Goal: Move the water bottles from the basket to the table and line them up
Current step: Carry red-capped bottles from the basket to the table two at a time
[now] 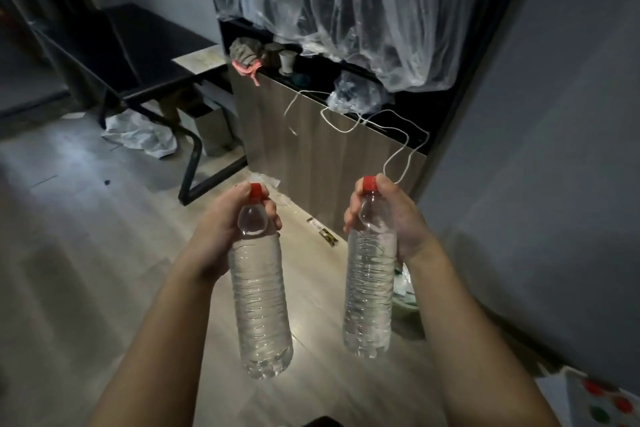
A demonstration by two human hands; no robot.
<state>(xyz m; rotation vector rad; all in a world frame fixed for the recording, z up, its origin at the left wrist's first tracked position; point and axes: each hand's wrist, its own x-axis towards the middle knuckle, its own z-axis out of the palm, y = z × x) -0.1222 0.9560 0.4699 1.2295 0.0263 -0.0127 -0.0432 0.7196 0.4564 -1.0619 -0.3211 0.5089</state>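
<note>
Stretching between grey walls (554, 114), a pale wood-grain floor (86, 236) was seen, with one dark worktop (145, 45) far left. Two clear, ribbed plastic bottles, red-capped, were held upright in mid-air: the left bottle (258, 305) was gripped at its neck by fingers of the left hand (221, 232), the right bottle (369, 288) by the right hand (403, 218).

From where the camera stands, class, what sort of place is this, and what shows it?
Probably a room in a home, perhaps mid-renovation: a wood-look floor, a low wooden cabinet with clear plastic sheeting draped above it, and a black table at left.
</note>
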